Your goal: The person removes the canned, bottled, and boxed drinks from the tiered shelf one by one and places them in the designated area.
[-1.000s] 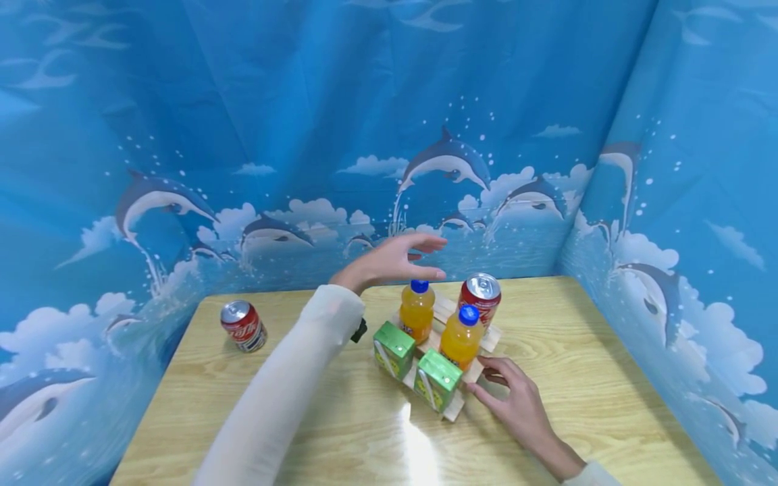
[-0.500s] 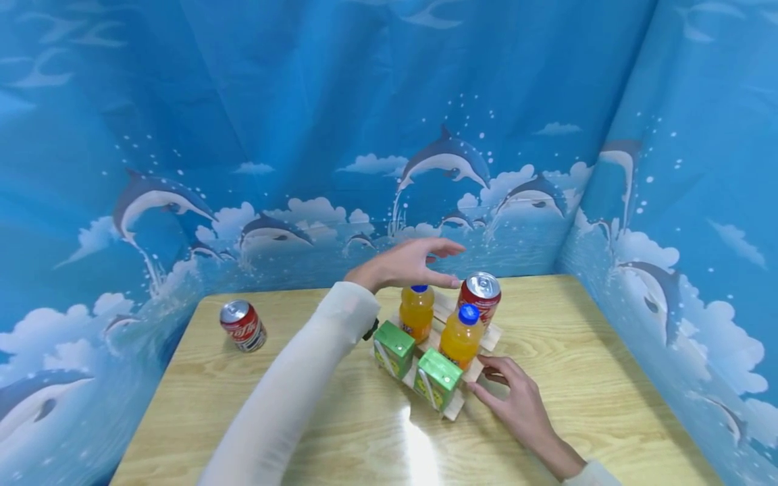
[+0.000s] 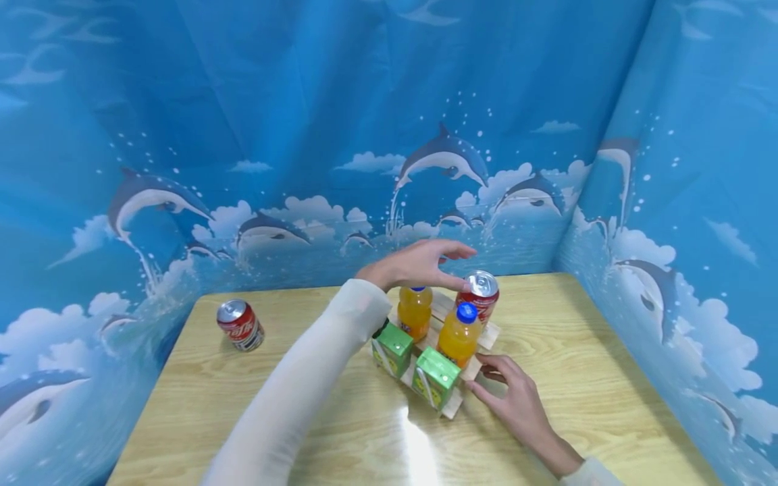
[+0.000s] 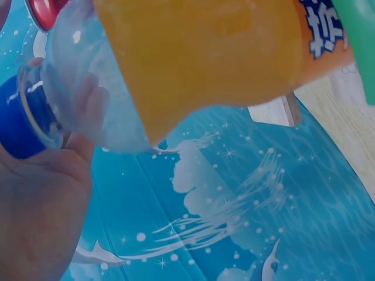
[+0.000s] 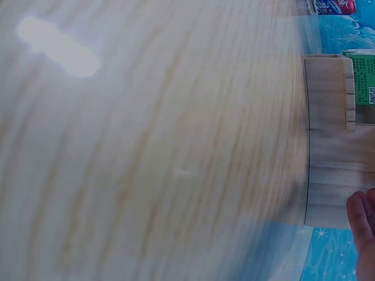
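Observation:
A tiered wooden rack bears two green juice boxes in front, two orange drink bottles with blue caps behind them, and a red soda can at the back. My left hand reaches over the rear bottle, fingers extended above the can and thumb overlapping its lid; whether it touches cannot be told. In the left wrist view, a bottle covers part of that hand. At the rack's right end, my right hand holds the plank edge between thumb and fingers. The right wrist view shows fingertips against the wooden side panel.
A second red soda can stands apart on the left of the wood-grain table. A blue curtain printed with dolphins hangs close behind the table and along its right side.
My left hand has moved rightward past the rear bottle's cap to the can on the rack. The right hand stays at the rack's edge. The drinks have kept their places.

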A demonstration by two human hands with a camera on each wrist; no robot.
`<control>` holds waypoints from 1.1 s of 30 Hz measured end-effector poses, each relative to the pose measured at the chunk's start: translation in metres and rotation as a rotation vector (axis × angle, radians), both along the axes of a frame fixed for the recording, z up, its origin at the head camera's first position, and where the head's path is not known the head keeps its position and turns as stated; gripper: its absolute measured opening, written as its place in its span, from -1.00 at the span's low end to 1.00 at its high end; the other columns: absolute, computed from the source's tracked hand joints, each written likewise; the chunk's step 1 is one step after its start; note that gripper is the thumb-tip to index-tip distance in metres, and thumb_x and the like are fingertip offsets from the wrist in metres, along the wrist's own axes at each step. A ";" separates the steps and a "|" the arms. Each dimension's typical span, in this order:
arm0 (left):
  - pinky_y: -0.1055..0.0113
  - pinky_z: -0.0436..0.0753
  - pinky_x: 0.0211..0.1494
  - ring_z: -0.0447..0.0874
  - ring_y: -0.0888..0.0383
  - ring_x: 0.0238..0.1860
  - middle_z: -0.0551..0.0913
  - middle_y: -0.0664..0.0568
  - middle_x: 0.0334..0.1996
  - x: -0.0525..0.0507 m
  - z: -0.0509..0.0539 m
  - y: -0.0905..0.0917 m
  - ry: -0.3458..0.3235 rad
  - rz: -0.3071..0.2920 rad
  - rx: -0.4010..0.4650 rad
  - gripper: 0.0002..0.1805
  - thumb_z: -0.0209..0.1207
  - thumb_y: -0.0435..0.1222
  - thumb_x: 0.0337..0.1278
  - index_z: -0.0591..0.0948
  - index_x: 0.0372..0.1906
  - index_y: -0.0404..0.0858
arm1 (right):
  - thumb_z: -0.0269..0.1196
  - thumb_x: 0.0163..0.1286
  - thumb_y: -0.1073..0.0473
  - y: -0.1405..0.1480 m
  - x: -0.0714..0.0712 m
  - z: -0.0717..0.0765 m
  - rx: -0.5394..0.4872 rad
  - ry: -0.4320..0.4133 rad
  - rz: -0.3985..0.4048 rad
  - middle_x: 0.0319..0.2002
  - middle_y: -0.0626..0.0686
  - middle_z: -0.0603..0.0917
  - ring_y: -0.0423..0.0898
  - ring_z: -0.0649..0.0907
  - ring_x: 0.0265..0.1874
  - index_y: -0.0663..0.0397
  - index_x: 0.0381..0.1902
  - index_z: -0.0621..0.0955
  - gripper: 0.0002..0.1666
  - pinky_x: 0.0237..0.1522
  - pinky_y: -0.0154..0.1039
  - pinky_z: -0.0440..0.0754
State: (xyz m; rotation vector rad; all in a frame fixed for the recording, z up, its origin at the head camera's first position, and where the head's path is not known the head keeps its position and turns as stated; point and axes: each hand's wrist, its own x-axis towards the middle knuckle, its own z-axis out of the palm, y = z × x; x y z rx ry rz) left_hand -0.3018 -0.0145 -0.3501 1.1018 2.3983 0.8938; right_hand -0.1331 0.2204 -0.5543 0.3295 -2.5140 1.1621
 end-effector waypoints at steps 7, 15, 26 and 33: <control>-0.07 0.49 0.63 0.39 0.08 0.60 0.43 0.14 0.63 0.000 -0.002 0.006 -0.009 -0.006 -0.025 -0.18 0.36 0.14 0.42 0.39 0.66 0.07 | 0.67 0.20 0.17 -0.002 -0.002 0.000 -0.003 0.001 0.009 0.06 0.02 0.80 -0.05 0.83 -0.11 0.13 0.17 0.74 -0.41 0.01 -0.27 0.85; -0.08 0.52 0.61 0.41 0.01 0.58 0.45 0.06 0.62 0.001 -0.001 0.014 -0.005 -0.033 -0.033 -0.17 0.37 0.14 0.41 0.41 0.66 0.03 | 0.67 0.19 0.19 -0.002 -0.002 0.002 -0.005 0.004 0.003 0.05 0.02 0.80 -0.05 0.83 -0.11 0.13 0.17 0.74 -0.41 0.01 -0.28 0.85; 0.02 0.60 0.54 0.50 0.06 0.49 0.52 0.11 0.53 0.002 0.001 0.021 -0.037 -0.054 -0.086 -0.15 0.39 0.18 0.36 0.41 0.65 0.05 | 0.67 0.20 0.19 -0.001 0.001 0.003 -0.004 0.002 0.003 0.05 0.04 0.80 -0.02 0.84 -0.12 0.13 0.16 0.74 -0.43 0.00 -0.19 0.87; 0.19 0.70 0.39 0.61 0.14 0.33 0.61 0.10 0.40 0.003 0.003 0.026 -0.046 -0.072 -0.127 -0.19 0.40 0.11 0.40 0.43 0.64 0.04 | 0.67 0.19 0.20 -0.001 0.001 0.003 0.002 0.007 0.003 0.05 0.04 0.80 -0.07 0.83 -0.12 0.14 0.16 0.74 -0.42 0.00 -0.24 0.86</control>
